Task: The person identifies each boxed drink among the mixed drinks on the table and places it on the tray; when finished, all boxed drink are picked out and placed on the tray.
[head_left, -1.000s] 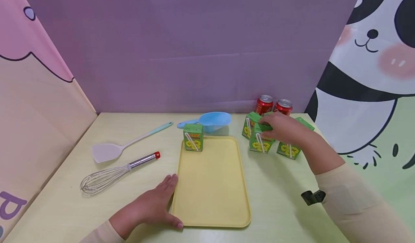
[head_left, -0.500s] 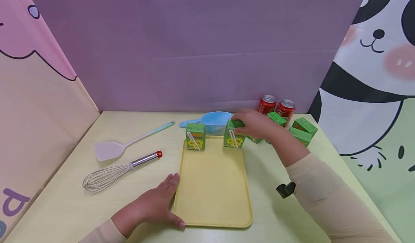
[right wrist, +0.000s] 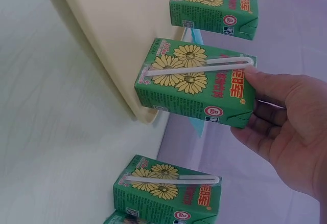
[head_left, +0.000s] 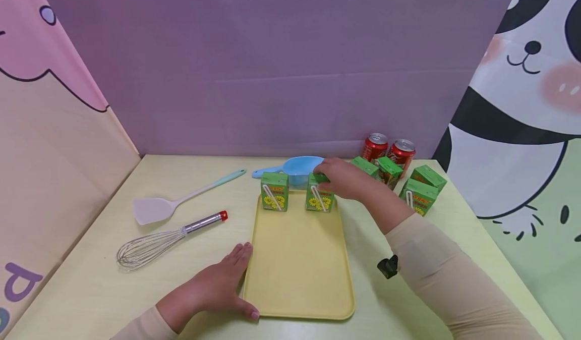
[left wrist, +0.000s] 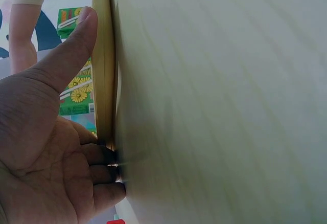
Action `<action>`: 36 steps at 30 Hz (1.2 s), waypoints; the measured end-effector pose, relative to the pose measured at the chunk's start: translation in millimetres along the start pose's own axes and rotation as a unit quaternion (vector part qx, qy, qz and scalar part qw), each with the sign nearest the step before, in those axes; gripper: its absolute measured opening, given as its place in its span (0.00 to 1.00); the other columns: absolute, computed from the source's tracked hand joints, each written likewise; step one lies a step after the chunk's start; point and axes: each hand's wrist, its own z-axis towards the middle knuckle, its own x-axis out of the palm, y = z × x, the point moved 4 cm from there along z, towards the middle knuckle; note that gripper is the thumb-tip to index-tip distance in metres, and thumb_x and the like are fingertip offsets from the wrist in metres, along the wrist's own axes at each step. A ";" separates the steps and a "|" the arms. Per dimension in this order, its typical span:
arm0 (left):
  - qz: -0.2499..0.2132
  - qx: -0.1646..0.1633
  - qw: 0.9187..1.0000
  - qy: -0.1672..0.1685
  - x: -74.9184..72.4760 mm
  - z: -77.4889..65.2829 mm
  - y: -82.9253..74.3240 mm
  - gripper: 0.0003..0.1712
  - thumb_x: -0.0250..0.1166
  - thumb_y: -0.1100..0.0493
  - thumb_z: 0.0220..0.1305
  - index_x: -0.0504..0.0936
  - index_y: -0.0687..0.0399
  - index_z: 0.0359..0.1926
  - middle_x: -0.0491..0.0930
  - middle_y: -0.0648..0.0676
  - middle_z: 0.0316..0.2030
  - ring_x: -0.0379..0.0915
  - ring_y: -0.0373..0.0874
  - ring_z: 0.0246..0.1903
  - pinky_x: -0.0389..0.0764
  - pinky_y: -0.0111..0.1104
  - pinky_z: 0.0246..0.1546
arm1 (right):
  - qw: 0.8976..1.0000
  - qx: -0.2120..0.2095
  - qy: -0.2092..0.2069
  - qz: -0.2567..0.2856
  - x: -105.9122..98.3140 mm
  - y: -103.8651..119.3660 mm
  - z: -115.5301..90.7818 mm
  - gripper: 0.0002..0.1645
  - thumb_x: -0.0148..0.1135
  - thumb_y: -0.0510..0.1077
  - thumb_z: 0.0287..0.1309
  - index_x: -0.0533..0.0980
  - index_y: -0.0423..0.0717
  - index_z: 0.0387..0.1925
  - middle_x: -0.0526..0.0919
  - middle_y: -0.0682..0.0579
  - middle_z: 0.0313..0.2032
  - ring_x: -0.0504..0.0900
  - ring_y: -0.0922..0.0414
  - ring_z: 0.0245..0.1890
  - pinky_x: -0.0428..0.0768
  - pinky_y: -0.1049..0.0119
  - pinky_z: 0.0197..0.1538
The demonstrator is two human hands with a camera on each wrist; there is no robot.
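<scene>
My right hand (head_left: pixel 347 178) grips a green juice box (head_left: pixel 319 204) by its upper part at the far right corner of the yellow tray (head_left: pixel 299 259). In the right wrist view, thumb and fingers pinch the top end of this juice box (right wrist: pixel 189 81), its folded white straw facing out. A second green juice box (head_left: pixel 274 193) stands upright at the tray's far left corner. My left hand (head_left: pixel 218 287) rests against the tray's near left side with fingers and thumb spread. The left wrist view shows that hand (left wrist: pixel 56 147) touching the tray's edge (left wrist: pixel 103 55).
Several more green juice boxes (head_left: pixel 419 197) stand at the right, in front of two red soda cans (head_left: pixel 375 147). Behind the tray lies a blue scoop (head_left: pixel 299 168). A spatula (head_left: pixel 156 210) and a whisk (head_left: pixel 152 249) lie on the left of the table.
My right hand has carried a juice box leftward from the group at the right to the tray's far right corner, then lowered it slightly. My left hand stays at the tray's edge.
</scene>
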 end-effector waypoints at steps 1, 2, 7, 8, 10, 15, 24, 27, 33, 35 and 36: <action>0.000 0.000 1.000 0.000 -0.1 -0.2 -0.2 0.79 0.71 0.22 0.35 0.46 0.64 0.76 0.45 0.62 0.77 0.40 0.56 0.77 0.60 0.53 0.69 | 1.000 0.001 -0.001 0.000 0.0 0.5 -0.1 0.24 0.67 0.47 0.62 0.77 0.43 0.57 0.79 0.47 0.55 0.75 0.49 0.58 0.76 0.53 0.61; 0.000 -0.001 1.000 0.001 -0.4 -0.5 -0.6 0.79 0.71 0.22 0.35 0.46 0.64 0.76 0.45 0.62 0.77 0.40 0.56 0.77 0.60 0.53 0.69 | 1.000 0.002 -0.001 0.002 -0.1 0.7 -0.4 0.24 0.67 0.47 0.61 0.77 0.43 0.57 0.79 0.47 0.55 0.75 0.49 0.58 0.76 0.53 0.61; -0.004 -0.001 1.000 0.003 -1.8 -1.1 -2.9 0.79 0.72 0.23 0.36 0.46 0.64 0.76 0.45 0.62 0.77 0.40 0.56 0.77 0.60 0.53 0.70 | 1.000 0.000 0.000 0.031 -3.1 -3.9 -2.5 0.29 0.65 0.51 0.63 0.74 0.43 0.61 0.77 0.46 0.59 0.73 0.47 0.62 0.73 0.50 0.64; -0.006 -0.001 1.000 0.003 -1.9 -1.1 -3.1 0.79 0.72 0.23 0.36 0.46 0.64 0.76 0.45 0.62 0.77 0.39 0.56 0.77 0.60 0.53 0.70 | 0.999 0.004 0.000 0.042 -5.1 -6.6 -3.6 0.31 0.64 0.53 0.63 0.72 0.43 0.63 0.76 0.45 0.60 0.72 0.47 0.63 0.72 0.49 0.65; -0.007 -0.003 1.000 0.005 -1.9 -1.1 -3.0 0.79 0.72 0.23 0.36 0.46 0.64 0.76 0.45 0.62 0.77 0.39 0.56 0.77 0.60 0.53 0.70 | 0.998 0.021 -0.008 0.061 -10.5 -13.5 -6.4 0.34 0.62 0.56 0.65 0.70 0.44 0.66 0.74 0.45 0.62 0.71 0.46 0.64 0.71 0.47 0.65; -0.009 -0.012 1.000 0.008 -1.6 -1.3 -1.3 0.79 0.72 0.23 0.36 0.46 0.63 0.77 0.45 0.61 0.77 0.39 0.56 0.77 0.60 0.54 0.70 | 0.994 0.077 -0.044 0.070 -28.5 -33.8 -16.6 0.35 0.59 0.57 0.66 0.67 0.43 0.67 0.74 0.43 0.63 0.72 0.44 0.63 0.71 0.44 0.64; -0.009 -0.010 1.000 0.005 -2.0 -1.7 0.3 0.79 0.72 0.23 0.36 0.46 0.64 0.76 0.45 0.62 0.77 0.39 0.56 0.77 0.59 0.54 0.70 | 0.984 0.166 -0.056 0.029 -38.8 -71.3 -32.1 0.30 0.62 0.54 0.64 0.71 0.40 0.60 0.78 0.40 0.54 0.76 0.42 0.54 0.76 0.43 0.56; -0.009 -0.009 1.000 0.006 -1.6 -2.0 -0.7 0.79 0.72 0.23 0.36 0.46 0.64 0.76 0.45 0.61 0.77 0.39 0.56 0.77 0.60 0.54 0.70 | 0.981 0.190 -0.037 0.029 -31.4 -80.0 -31.3 0.32 0.63 0.54 0.63 0.70 0.40 0.61 0.78 0.39 0.55 0.76 0.41 0.55 0.75 0.41 0.56; -0.008 -0.006 1.000 0.005 -0.6 -1.6 -1.9 0.79 0.72 0.23 0.36 0.46 0.64 0.76 0.45 0.61 0.77 0.39 0.56 0.77 0.60 0.54 0.69 | 0.977 0.215 0.000 0.008 -13.2 -91.1 -29.2 0.41 0.64 0.55 0.62 0.64 0.37 0.69 0.73 0.33 0.62 0.72 0.35 0.61 0.72 0.37 0.60; -0.006 -0.006 1.000 0.006 -0.6 -1.2 -1.9 0.79 0.72 0.23 0.36 0.45 0.63 0.77 0.45 0.61 0.77 0.39 0.56 0.77 0.60 0.53 0.69 | 0.978 0.210 -0.001 -0.009 -10.0 -92.8 -29.1 0.41 0.63 0.54 0.62 0.63 0.35 0.68 0.73 0.32 0.61 0.72 0.34 0.60 0.72 0.38 0.60; -0.006 -0.005 1.000 0.006 -0.5 -0.9 -2.1 0.79 0.72 0.23 0.36 0.45 0.63 0.77 0.45 0.61 0.77 0.39 0.56 0.77 0.60 0.54 0.69 | 0.978 0.210 -0.004 -0.012 -9.2 -93.7 -29.2 0.40 0.63 0.53 0.63 0.64 0.34 0.68 0.74 0.32 0.60 0.73 0.35 0.60 0.72 0.38 0.60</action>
